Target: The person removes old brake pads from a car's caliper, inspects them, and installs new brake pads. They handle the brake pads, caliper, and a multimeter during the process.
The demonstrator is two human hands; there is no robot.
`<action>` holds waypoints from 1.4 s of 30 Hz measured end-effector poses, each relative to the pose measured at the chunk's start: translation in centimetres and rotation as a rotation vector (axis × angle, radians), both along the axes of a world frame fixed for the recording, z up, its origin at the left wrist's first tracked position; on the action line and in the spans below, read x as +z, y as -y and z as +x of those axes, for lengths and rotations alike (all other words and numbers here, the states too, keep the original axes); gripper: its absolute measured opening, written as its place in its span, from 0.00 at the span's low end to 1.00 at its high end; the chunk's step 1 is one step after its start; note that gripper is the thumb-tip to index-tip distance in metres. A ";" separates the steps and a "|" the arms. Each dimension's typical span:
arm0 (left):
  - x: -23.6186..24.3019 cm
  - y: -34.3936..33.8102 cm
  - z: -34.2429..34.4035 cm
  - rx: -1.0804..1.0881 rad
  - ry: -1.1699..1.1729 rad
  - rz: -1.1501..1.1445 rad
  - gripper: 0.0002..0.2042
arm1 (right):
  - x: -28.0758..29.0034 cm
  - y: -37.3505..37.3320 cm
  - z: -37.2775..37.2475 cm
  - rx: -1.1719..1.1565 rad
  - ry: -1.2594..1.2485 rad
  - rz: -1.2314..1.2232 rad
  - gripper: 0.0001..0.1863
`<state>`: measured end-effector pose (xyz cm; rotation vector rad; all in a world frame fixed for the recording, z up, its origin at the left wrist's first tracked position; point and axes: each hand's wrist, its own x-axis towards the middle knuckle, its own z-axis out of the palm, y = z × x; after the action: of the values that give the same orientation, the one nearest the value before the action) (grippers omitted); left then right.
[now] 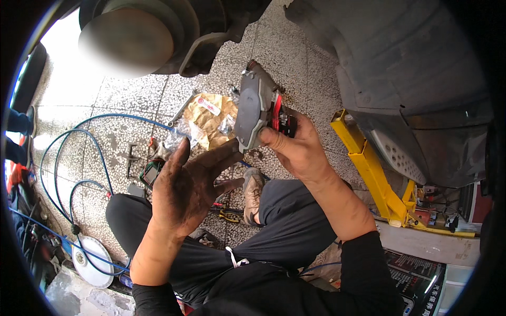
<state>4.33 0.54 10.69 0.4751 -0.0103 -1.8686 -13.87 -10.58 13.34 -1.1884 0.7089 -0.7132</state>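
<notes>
Brake pad (249, 110) clamped, with a red-and-black part (278, 113), in my right hand (299, 150), right of the brown paper (215, 125). My left hand (190, 187) spread, nearer me than the paper; pad contact unclear.

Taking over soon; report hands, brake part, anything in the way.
Right hand gripping brake part. Left hand open beside its lower end, contact unclear. Brown wrapper and blue hose on floor, neither blocking hands.
</notes>
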 end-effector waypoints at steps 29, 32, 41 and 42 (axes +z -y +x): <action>-0.9 -0.5 -0.8 0.027 0.301 -0.064 0.38 | 0.7 -0.3 0.3 0.095 -0.101 -0.220 0.17; -0.8 -0.5 -1.0 0.011 0.292 -0.070 0.37 | 1.1 -0.2 0.1 0.107 -0.119 -0.167 0.17; -1.2 -0.5 -1.0 0.023 -0.118 0.002 0.36 | 0.6 -0.2 0.0 0.102 -0.094 -0.252 0.18; -1.2 -0.5 -1.2 0.030 -0.133 0.001 0.36 | 0.6 -0.3 0.0 0.087 -0.088 -0.252 0.18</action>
<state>3.17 1.04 9.52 0.3491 0.0869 -1.8670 -13.89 -10.27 13.93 -1.4796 0.6491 -0.6945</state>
